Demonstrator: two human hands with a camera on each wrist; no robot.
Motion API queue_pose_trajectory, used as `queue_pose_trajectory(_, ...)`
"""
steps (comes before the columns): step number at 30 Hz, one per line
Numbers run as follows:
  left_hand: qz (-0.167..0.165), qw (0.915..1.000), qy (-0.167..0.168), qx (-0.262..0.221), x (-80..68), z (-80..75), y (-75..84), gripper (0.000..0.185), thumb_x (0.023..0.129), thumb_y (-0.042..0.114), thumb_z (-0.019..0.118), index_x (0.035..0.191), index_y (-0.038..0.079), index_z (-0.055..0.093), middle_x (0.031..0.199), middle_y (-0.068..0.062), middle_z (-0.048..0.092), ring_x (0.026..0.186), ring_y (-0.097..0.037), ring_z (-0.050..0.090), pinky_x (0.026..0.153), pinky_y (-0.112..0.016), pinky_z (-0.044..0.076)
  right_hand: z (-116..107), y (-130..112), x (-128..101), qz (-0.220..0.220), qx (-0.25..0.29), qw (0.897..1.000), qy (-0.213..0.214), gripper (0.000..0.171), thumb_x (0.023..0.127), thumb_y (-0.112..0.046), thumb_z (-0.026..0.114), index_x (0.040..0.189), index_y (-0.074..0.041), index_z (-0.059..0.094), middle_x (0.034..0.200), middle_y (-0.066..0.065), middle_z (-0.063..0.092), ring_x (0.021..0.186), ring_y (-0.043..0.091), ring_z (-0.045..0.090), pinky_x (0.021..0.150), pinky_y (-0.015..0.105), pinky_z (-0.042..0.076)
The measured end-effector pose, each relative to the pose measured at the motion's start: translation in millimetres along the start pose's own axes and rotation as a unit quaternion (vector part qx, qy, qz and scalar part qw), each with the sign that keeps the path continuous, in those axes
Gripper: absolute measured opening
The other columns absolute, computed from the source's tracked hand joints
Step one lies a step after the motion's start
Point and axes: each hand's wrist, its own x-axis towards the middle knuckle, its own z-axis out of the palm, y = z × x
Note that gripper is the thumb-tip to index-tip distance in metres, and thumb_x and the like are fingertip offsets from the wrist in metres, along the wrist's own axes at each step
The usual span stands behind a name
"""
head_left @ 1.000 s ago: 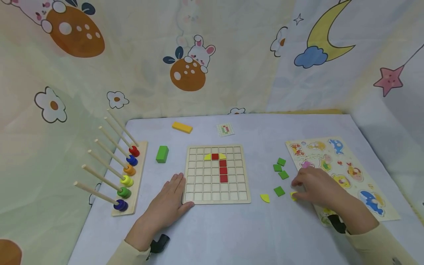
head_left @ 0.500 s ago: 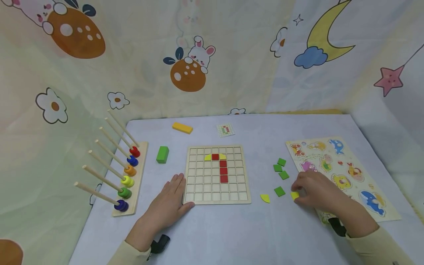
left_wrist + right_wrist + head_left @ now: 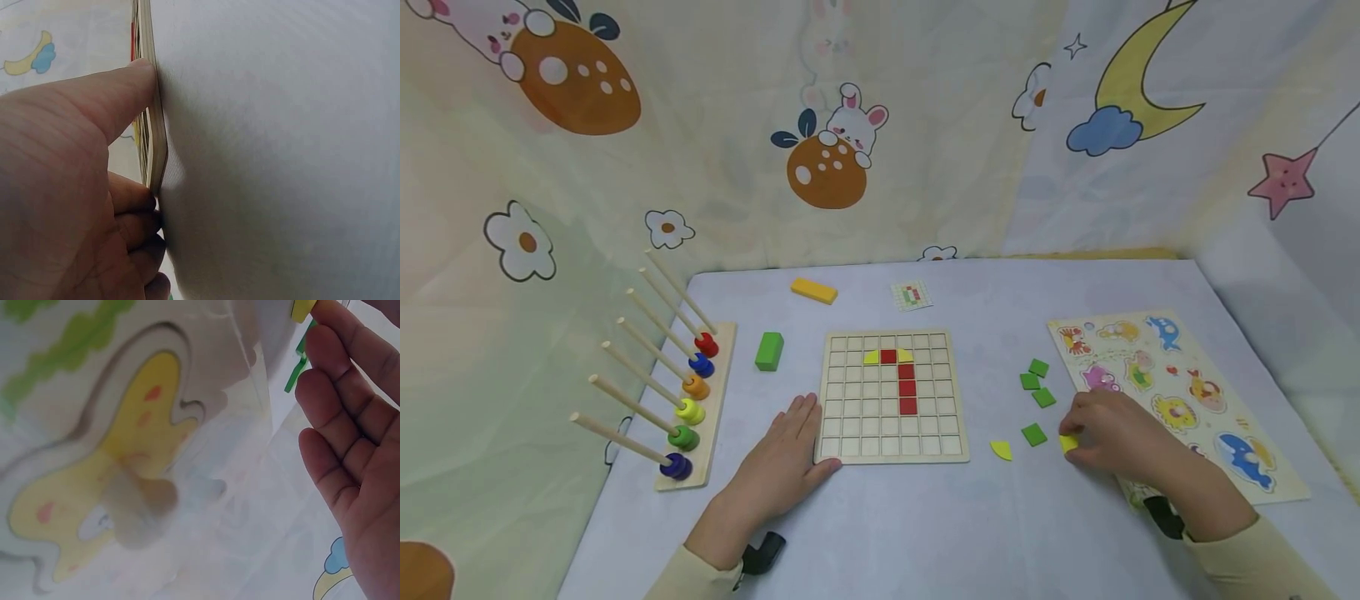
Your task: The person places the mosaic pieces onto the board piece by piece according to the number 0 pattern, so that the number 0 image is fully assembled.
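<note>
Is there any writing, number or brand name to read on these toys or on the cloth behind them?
No readable text in any view.
Animal puzzle board: pictures only; the small marks are too blurred to read.
Small pattern card: coloured squares, no letters.
Grid board: blank cells and coloured tiles.
Backdrop cloth: drawings only (rabbits, moon, star, flowers).

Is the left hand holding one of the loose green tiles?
No, the left hand rests flat against the grid board; the green tiles lie far right.

Head view overlooks the table (image 3: 925,517); wrist views sit close.
</note>
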Motion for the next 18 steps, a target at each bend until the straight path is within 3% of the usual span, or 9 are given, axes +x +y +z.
queue_pose_trajectory(11, 0.003, 1.0, 0.002, 0.0, -0.5, -0.4, 0.1, 0.098, 0.097, 0.06, 0.065, 0.165, 0.003, 0.025, 0.176, -0.015, 0.017, 0.165, -0.033, 0.014, 0.132, -0.054, 0.022, 1.3, 1.4, 1.1, -0.025, -0.031, 0.999, 0.018, 0.023, 0.07, -0.03, 0.096, 0.087, -0.025, 0.082, 0.084, -0.017, 0.062, 0.084, 0.007, 0.053, 0.084, 0.04, 0.055)
queue_pose_trajectory(18, 0.007, 1.0, 0.006, 0.001, -0.8, -0.5, 0.1, 0.098, 0.096, 0.06, 0.067, 0.165, 0.002, 0.027, 0.175, -0.015, 0.02, 0.164, -0.033, 0.016, 0.132, -0.055, 0.023, -8.2, -4.4, 7.9, -0.048, -0.043, 0.997, 0.05, 0.019, 0.072, -0.026, 0.094, 0.086, -0.024, 0.081, 0.082, -0.016, 0.061, 0.081, 0.007, 0.054, 0.082, 0.04, 0.053)
